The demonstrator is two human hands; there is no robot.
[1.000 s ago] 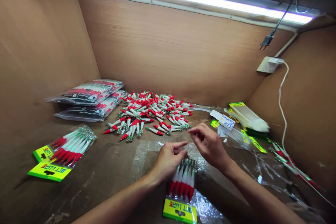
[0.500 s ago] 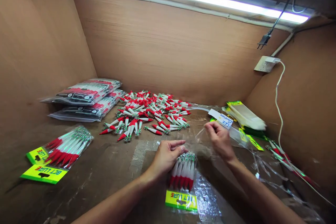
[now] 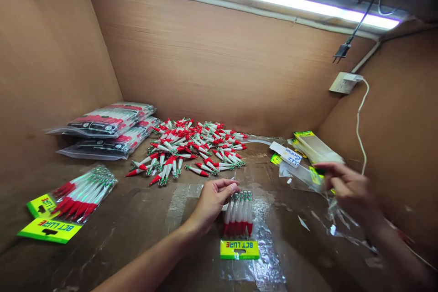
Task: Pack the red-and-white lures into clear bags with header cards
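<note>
A clear packet of red-and-white squid lures (image 3: 238,219) lies in front of me, its yellow and green BCT LURE card (image 3: 239,250) toward me. My left hand (image 3: 217,195) is closed, thumb and forefinger pinching the clear plastic at the packet's far end, beside the hooks. Off to the right, my right hand (image 3: 347,187) hovers above plastic scraps (image 3: 337,214), blurred by motion. Its forefinger points left, with the thumb apart below, and I see nothing held. A small pale strip (image 3: 303,223) shows between the hands, over the table.
Loose lures (image 3: 191,146) are heaped at the back. Bulk bags of lures (image 3: 109,123) are stacked back left, with filled packets (image 3: 73,205) nearer me. Header-card bags (image 3: 316,148) and a handwritten label (image 3: 286,154) lie right. A white cable (image 3: 359,118) hangs along the right wall.
My right hand has moved right, away from the packet, and its fingers have parted. A pale strip now shows where it passed. My left hand stays by the packet, its fingers now pinched.
</note>
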